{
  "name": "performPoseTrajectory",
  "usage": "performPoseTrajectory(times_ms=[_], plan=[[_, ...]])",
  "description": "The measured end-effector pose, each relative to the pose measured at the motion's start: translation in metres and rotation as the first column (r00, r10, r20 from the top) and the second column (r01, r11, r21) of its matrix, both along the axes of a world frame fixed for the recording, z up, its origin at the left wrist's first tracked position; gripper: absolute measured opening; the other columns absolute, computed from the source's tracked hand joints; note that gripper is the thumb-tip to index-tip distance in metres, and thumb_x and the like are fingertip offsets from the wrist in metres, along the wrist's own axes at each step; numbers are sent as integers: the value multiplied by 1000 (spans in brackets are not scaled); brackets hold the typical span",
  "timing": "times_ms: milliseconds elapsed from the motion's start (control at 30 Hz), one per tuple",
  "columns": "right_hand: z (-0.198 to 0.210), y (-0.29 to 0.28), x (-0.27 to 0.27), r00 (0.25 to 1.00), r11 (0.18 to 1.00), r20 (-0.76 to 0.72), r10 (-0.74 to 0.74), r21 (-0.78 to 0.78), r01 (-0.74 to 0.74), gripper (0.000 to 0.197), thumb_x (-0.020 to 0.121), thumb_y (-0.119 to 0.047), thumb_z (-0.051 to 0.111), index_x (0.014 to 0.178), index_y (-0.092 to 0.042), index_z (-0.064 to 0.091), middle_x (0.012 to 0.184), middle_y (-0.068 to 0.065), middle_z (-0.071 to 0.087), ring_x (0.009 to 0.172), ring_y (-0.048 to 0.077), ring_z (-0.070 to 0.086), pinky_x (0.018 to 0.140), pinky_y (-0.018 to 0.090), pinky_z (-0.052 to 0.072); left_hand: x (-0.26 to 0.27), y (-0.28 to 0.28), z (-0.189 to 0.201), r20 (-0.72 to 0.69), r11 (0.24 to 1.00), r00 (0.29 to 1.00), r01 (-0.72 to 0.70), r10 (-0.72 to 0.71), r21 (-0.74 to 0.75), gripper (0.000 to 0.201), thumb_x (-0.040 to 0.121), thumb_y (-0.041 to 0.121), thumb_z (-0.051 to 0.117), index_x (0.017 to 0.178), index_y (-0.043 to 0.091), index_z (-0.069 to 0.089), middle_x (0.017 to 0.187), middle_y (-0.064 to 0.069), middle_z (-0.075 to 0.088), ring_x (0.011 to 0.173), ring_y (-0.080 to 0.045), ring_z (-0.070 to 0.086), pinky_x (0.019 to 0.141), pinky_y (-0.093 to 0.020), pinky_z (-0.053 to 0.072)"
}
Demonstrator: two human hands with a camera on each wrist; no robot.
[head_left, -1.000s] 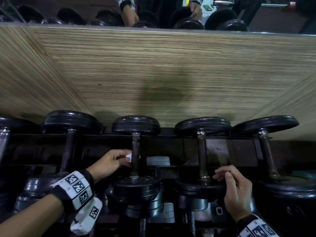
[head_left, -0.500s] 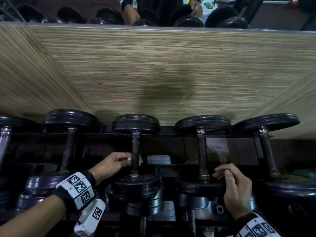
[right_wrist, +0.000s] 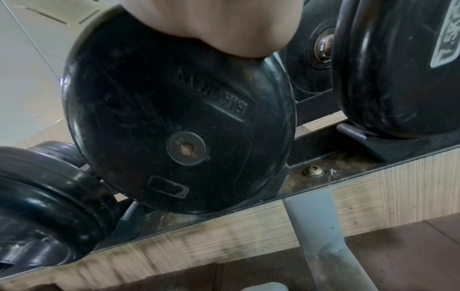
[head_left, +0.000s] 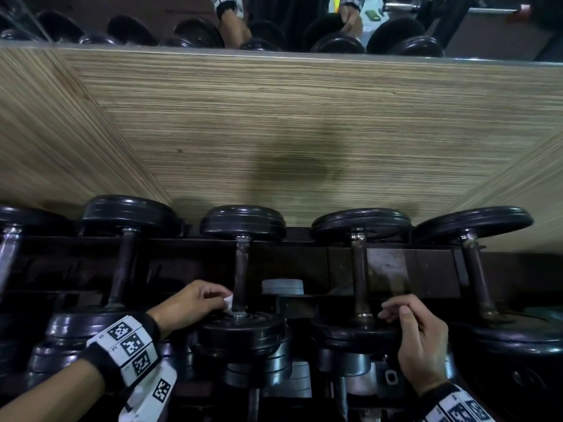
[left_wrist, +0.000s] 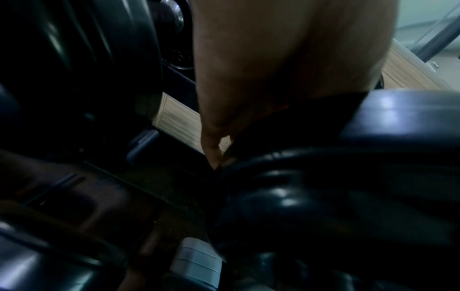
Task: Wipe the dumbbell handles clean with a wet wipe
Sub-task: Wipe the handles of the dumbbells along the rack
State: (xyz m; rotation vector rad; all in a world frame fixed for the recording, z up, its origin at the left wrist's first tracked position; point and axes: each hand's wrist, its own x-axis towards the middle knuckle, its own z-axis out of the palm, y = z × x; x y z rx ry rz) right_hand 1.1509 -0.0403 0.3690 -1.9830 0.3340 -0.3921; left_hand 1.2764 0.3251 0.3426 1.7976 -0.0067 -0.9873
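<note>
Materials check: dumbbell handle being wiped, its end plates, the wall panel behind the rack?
Handle: looks like dull bare steel, mottled brown, perhaps rust or grime.
End plates: likely black rubber or rubber-coated, with a soft sheen and moulded lettering in the right wrist view.
Wall panel: wood-grain laminate, apparently; fine straight streaks.

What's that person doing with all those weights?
A person is cleaning dumbbells that sit on a rack. The left hand pinches a small white wipe against the bottom of the middle dumbbell's handle, close to the near weight. The right hand curls over the near weight of the next dumbbell to the right, as if steadying it. That dumbbell's handle has no wipe on it now.
</note>
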Motion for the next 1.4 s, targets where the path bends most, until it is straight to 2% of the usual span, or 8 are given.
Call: performPoseTrajectory(times_ms=[133,433,633,733,933,1100,1233,1400], plan=[[0,0,0,1000,1000,4,-5,-4,5,32,91,-16,40,80,-33,65,69,-5,67,70,16,66,64,34,51,8,-4,10,-123,989,987,-118,106,-94,32,71,31,84,96,11,79,98,-9,76,87,-18,68,80,-23,52],[1,0,-2,1000,1000,-11,-7,-15,7,33,91,-15,40,80,-34,65,69,-6,67,70,15,66,64,37,51,61,-22,15,-28,964,963,-267,267,14,22,98,8,57,106,27,64,85,13,76,90,-3,71,105,-39,45],[-1,-2,-3,1000,1000,-20,-2,-5,2,31,92,-20,40,80,-35,65,70,-6,67,71,16,66,64,40,50,25,-14,21,-89,1000,996,15,-15,2,18,94,12,64,109,6,70,108,1,75,96,-2,68,81,-10,47],[-3,-2,-4,1000,1000,-17,0,-5,-1,30,92,-22,41,80,-35,65,70,-6,67,70,17,65,63,43,50,2,0,3,-82,1000,997,10,-10,-3,24,89,20,70,102,0,72,96,-3,74,87,-8,65,81,-16,48],[-2,-1,-3,1000,1000,-26,-14,0,14,29,91,-22,43,78,-35,65,69,-6,67,65,18,64,61,45,50,-20,-5,15,159,980,983,-114,88,164,20,93,-7,57,93,3,74,90,-5,74,84,-7,66,83,-17,48],[14,3,-7,996,987,-79,30,-152,-42,33,97,-14,59,83,-43,64,76,-15,68,78,4,65,73,29,52,-64,6,54,458,949,876,-259,153,178,25,98,12,59,110,32,69,98,15,74,101,-8,67,94,-26,49],[40,41,-20,961,911,-9,277,-316,-266,9,93,-29,67,99,-36,68,84,-24,65,87,1,62,81,38,52,-124,-9,93,626,908,725,-415,287,65,18,93,19,66,108,29,65,89,8,73,88,-7,67,82,-20,49],[52,117,-44,748,748,-58,661,119,-653,32,95,-27,65,125,-40,61,116,-19,64,108,6,63,92,25,53,-194,-30,117,575,912,729,-402,370,-78,13,90,17,69,101,22,73,95,5,74,92,-6,68,85,-17,48]])
